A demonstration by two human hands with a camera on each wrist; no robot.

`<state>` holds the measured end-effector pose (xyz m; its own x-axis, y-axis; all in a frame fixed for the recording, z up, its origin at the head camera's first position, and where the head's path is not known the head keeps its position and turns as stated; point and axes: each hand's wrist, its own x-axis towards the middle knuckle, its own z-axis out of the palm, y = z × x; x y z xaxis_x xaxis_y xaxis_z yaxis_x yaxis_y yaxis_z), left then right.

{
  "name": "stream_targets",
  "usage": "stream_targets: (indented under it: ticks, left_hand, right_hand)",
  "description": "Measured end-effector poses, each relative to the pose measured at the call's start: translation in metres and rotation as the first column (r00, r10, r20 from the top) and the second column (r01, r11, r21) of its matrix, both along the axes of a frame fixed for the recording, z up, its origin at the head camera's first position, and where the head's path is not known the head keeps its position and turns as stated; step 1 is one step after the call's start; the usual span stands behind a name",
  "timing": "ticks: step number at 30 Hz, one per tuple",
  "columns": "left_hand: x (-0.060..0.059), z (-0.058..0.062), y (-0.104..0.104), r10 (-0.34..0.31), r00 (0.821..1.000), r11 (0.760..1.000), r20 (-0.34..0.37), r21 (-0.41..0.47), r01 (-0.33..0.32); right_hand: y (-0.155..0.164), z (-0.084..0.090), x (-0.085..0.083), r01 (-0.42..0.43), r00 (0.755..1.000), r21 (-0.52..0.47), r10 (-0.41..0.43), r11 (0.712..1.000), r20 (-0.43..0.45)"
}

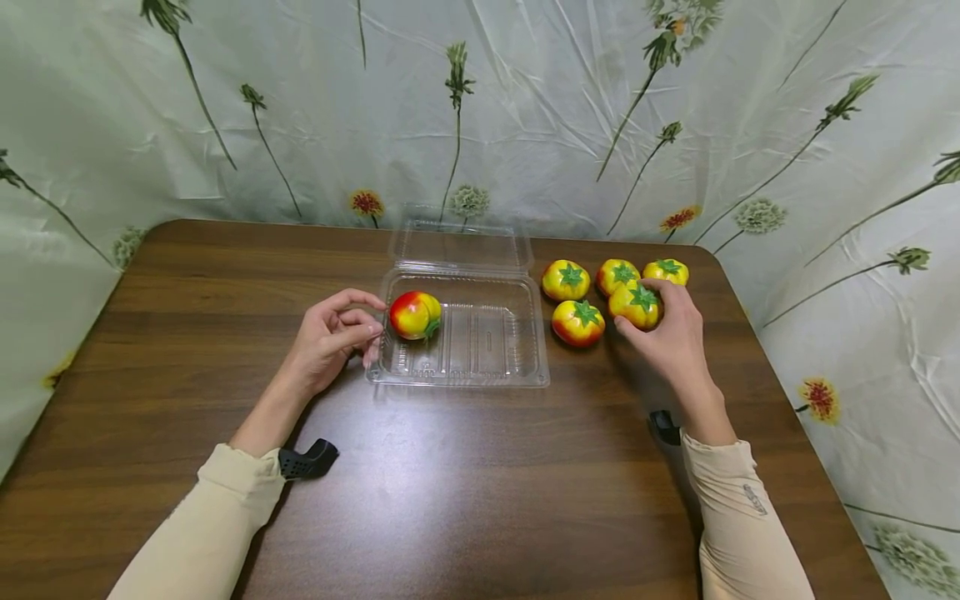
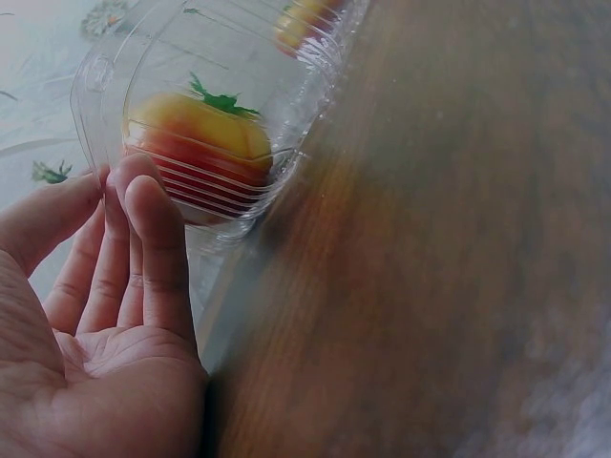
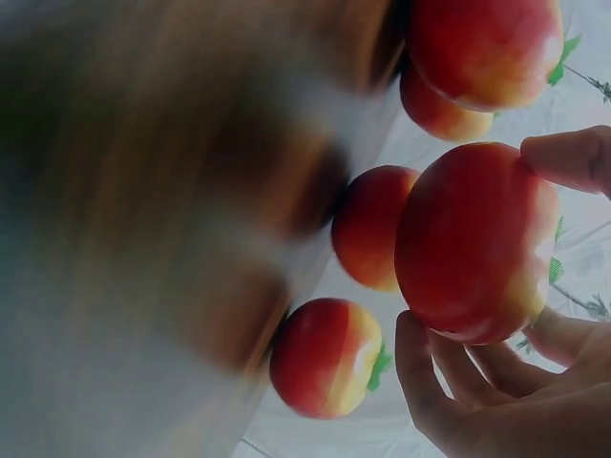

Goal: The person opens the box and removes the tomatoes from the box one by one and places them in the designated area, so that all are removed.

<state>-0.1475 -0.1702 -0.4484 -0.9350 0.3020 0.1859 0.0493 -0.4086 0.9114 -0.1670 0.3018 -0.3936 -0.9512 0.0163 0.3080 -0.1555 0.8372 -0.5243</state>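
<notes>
Tomato, yellow-red, green stem, gripped by right hand

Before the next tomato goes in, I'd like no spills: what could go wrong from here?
The right hand grips one tomato packed against three others; lifting it may nudge them, and the far one sits near the table edge. The clear container looks light, with only the left hand's fingertips beside it, so it could slide. The tomato inside lies on its side and might roll.
</notes>
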Motion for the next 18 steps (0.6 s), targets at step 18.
stream_targets:
  ticks: [18]
  left_hand:
    - [0.0001, 0.0002, 0.0007, 0.013, 1.0, 1.0, -0.006, -0.013, -0.013]
  right_hand:
    - [0.0061, -0.0106, 0.0036, -0.093, 0.987, 0.054, 0.085, 0.994, 0.137]
